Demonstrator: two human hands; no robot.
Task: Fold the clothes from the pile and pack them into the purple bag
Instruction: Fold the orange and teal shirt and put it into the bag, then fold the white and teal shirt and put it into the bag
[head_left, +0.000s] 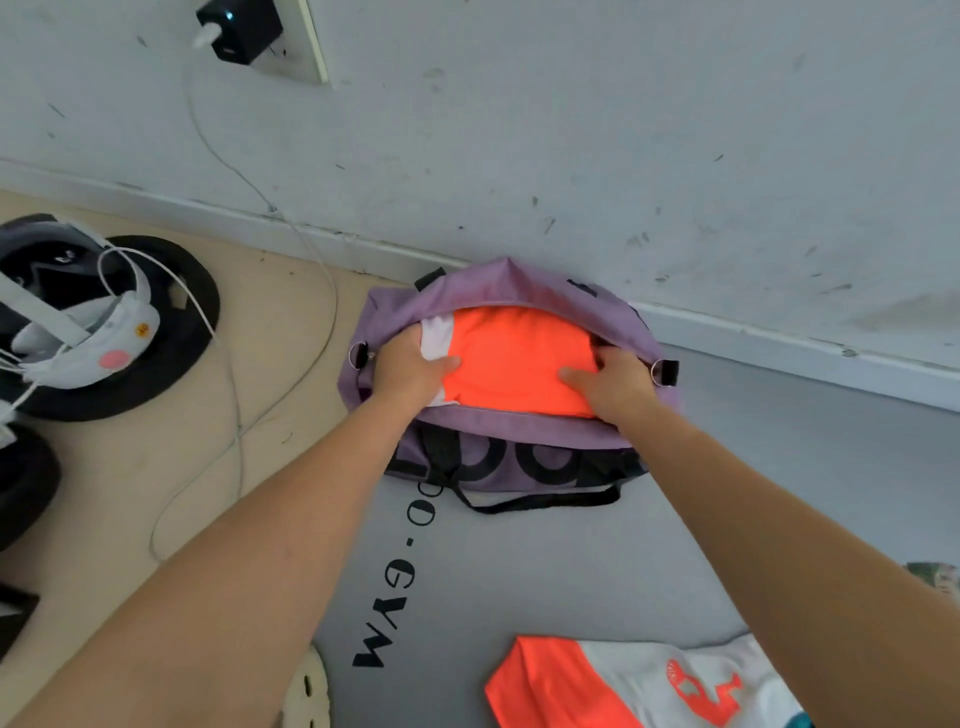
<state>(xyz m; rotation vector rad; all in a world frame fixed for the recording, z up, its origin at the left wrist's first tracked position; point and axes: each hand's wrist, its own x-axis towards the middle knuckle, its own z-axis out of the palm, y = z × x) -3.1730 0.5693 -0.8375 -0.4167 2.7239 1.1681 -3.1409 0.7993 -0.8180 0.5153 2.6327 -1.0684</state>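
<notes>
- Head view, we see the purple bag (498, 426) at centre, lying on a grey mat (571, 566) against the base of the wall (519, 130), mouth wide open toward us.
- Folded orange garment (514, 358) with a white edge sits inside the bag's opening, filling most of it.
- Our left hand (410, 369) at the 9 o'clock end of the opening, fingers fairly straight and laid on top of the garment's white edge, pressing rather than pinching.
- Our right hand (613, 379) at the 3 o'clock end, thumb lying on the orange cloth; other fingers go down behind the garment, so we cannot tell how they grip.
- Another orange-and-white garment (639, 686) lies on the mat at 5 o'clock, well apart from the bag.
- Black round base (171, 332) with a white headset (104, 332) on it at 9 o'clock, on the beige floor (270, 353).
- White cable (322, 291) runs from a wall charger (239, 28) at 11 o'clock down over the floor.
</notes>
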